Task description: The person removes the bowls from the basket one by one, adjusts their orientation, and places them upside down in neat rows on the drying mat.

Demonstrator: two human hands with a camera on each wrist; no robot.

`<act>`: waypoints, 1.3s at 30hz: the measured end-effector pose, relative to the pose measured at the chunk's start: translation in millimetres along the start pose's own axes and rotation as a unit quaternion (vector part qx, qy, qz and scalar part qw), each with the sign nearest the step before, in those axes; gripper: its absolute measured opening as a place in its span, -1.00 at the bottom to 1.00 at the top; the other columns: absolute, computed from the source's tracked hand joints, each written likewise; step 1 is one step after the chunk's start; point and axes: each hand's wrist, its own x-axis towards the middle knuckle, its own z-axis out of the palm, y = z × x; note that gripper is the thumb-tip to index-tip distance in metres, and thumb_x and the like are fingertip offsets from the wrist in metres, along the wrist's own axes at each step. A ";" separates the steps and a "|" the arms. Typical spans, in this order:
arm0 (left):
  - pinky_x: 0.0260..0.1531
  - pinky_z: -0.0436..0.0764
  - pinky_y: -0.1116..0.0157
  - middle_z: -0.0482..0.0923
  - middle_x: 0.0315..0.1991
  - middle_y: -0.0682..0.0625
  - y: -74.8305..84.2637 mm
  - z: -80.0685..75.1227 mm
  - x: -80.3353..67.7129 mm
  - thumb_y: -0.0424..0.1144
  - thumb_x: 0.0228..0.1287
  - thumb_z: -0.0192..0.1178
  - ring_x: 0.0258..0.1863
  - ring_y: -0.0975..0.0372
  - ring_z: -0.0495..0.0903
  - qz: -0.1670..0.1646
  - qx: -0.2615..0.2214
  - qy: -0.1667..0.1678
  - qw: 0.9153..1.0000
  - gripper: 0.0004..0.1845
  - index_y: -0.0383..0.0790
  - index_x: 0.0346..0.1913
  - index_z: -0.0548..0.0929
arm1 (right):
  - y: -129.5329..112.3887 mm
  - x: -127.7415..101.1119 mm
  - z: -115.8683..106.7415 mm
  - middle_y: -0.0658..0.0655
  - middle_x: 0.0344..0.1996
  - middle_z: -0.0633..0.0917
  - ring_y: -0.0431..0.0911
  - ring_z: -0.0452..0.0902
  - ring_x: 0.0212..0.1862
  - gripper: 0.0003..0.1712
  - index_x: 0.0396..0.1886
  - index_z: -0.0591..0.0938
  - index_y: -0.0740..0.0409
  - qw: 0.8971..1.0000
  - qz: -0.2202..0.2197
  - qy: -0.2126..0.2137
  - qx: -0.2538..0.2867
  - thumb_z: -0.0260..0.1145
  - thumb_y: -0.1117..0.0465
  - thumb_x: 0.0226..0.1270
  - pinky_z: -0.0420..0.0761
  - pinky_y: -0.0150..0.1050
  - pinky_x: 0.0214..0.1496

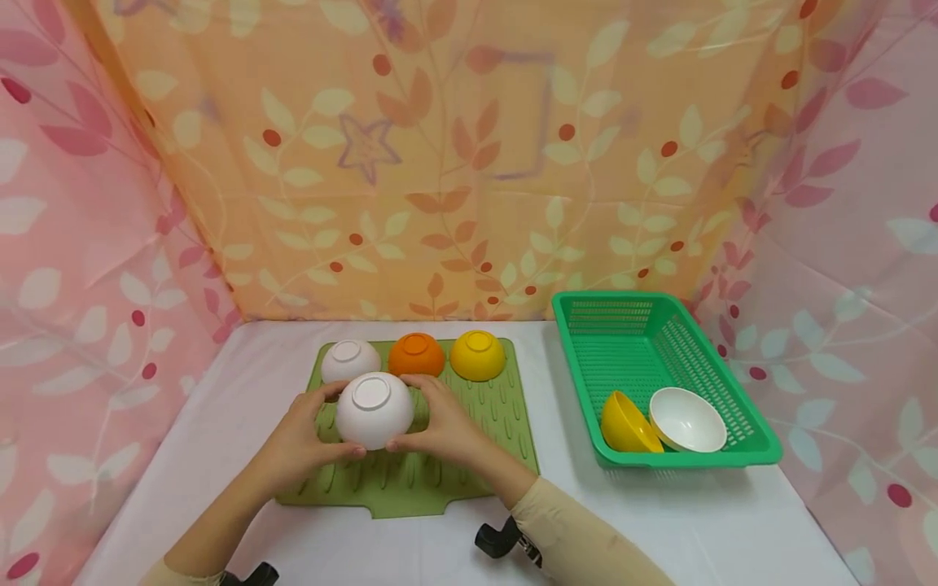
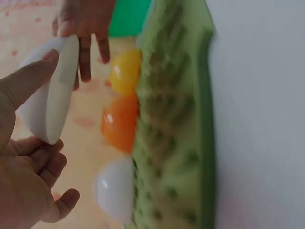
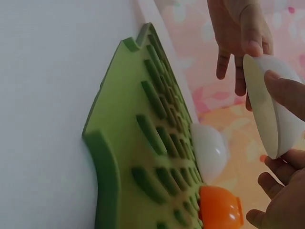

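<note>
Both the left hand (image 1: 304,435) and right hand (image 1: 443,423) clasp an upturned white bowl (image 1: 374,409) lifted just above the green mat (image 1: 506,423), while three bowls wait at its twelve o'clock edge and two already lie in the basket (image 1: 733,407) at three o'clock.

Your left hand (image 1: 304,435) and right hand (image 1: 447,427) are bare, with no gloves or rings showing. A beige sleeve (image 1: 579,537) covers your right forearm up to the wrist. Just behind each wrist sits a black camera mount (image 1: 498,539), strapped on.
</note>
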 end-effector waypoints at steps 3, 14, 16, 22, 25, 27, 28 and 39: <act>0.22 0.26 -0.44 0.42 0.31 -0.23 -17.0 -7.7 -1.7 0.13 -0.15 0.66 0.36 -0.17 0.27 -0.012 0.021 -0.002 1.000 0.13 -0.21 0.48 0.32 | -1.7 12.0 15.7 -0.05 0.43 0.44 -0.01 0.34 0.45 0.13 0.52 0.36 -0.09 1.000 0.008 -0.009 -0.007 0.70 -0.15 -0.05 0.39 0.17 0.42; 0.15 0.28 -0.46 0.38 0.33 -0.28 -72.0 -29.3 -4.6 0.13 -0.09 0.63 0.38 -0.24 0.22 -0.024 0.062 -0.026 0.997 0.13 -0.22 0.50 0.27 | -0.4 43.8 74.1 -0.06 0.37 0.52 -0.08 0.36 0.42 0.10 0.49 0.40 -0.06 0.998 0.026 -0.003 -0.064 0.72 -0.12 -0.07 0.33 0.01 0.46; 0.15 0.29 -0.45 0.39 0.34 -0.29 -79.2 -31.4 -3.6 0.14 -0.09 0.63 0.37 -0.24 0.22 -0.020 0.065 -0.030 0.997 0.13 -0.22 0.50 0.28 | 0.9 47.7 81.8 -0.07 0.35 0.54 -0.10 0.36 0.41 0.10 0.48 0.41 -0.05 0.996 0.021 0.003 -0.085 0.71 -0.14 -0.08 0.30 -0.02 0.47; 0.13 0.29 -0.45 0.39 0.33 -0.35 -96.2 -30.7 0.8 0.16 -0.12 0.63 0.35 -0.28 0.24 -0.017 0.081 -0.041 0.996 0.11 -0.26 0.46 0.33 | 5.8 54.5 98.5 -0.12 0.31 0.57 -0.10 0.37 0.38 0.09 0.45 0.44 -0.07 0.987 0.019 0.018 -0.160 0.69 -0.24 -0.09 0.21 -0.05 0.41; 0.12 0.30 -0.45 0.40 0.32 -0.36 -101.4 -28.7 2.0 0.17 -0.14 0.63 0.34 -0.29 0.26 -0.019 0.093 -0.043 0.995 0.11 -0.26 0.45 0.35 | 6.1 56.0 102.4 -0.12 0.30 0.57 -0.09 0.37 0.37 0.07 0.42 0.45 -0.08 0.984 0.020 0.025 -0.178 0.69 -0.25 -0.11 0.17 -0.03 0.41; 0.12 0.28 -0.45 0.41 0.31 -0.36 -104.1 -27.8 3.0 0.17 -0.15 0.64 0.33 -0.30 0.27 -0.019 0.098 -0.042 0.994 0.11 -0.27 0.44 0.36 | 6.5 56.7 104.2 -0.12 0.28 0.58 -0.09 0.38 0.36 0.06 0.40 0.46 -0.09 0.982 0.020 0.029 -0.186 0.69 -0.25 -0.12 0.17 -0.02 0.41; 0.12 0.27 -0.45 0.42 0.31 -0.36 -105.3 -27.2 3.4 0.16 -0.15 0.64 0.32 -0.30 0.27 -0.018 0.100 -0.042 0.994 0.11 -0.28 0.43 0.37 | 6.8 56.9 104.9 -0.12 0.27 0.58 -0.09 0.38 0.35 0.06 0.39 0.47 -0.09 0.981 0.020 0.030 -0.190 0.69 -0.26 -0.13 0.17 -0.02 0.41; 0.09 0.24 -0.42 0.46 0.27 -0.36 -105.9 -26.3 6.1 0.17 -0.19 0.65 0.27 -0.31 0.33 -0.011 0.130 -0.043 0.991 0.14 -0.32 0.43 0.37 | 11.7 59.0 111.9 -0.13 0.25 0.59 -0.12 0.37 0.35 0.05 0.36 0.49 -0.12 0.978 0.030 0.037 -0.205 0.71 -0.27 -0.17 0.13 0.00 0.46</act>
